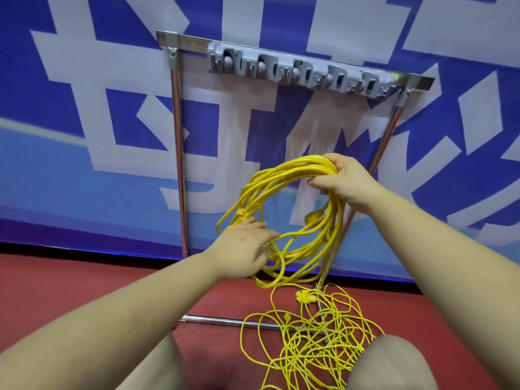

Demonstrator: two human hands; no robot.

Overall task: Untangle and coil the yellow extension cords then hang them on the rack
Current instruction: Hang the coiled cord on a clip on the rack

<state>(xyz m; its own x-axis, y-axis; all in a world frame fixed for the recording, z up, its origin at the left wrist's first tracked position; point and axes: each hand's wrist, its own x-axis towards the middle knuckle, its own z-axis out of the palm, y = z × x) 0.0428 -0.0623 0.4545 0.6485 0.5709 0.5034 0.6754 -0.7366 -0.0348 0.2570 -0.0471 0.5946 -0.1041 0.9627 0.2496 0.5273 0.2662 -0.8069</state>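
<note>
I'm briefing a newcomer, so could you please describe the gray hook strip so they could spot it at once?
Start at the metal rack standing against the blue and white banner. Along its top crossbar runs the gray hook strip, a plastic row of clips and small hooks. It is the only gray plastic part; nothing hangs on it.

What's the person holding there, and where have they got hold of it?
The right hand grips the coiled yellow extension cord at the top of its loops. The left hand, fingers straight, only touches the coil's lower left side.
</note>
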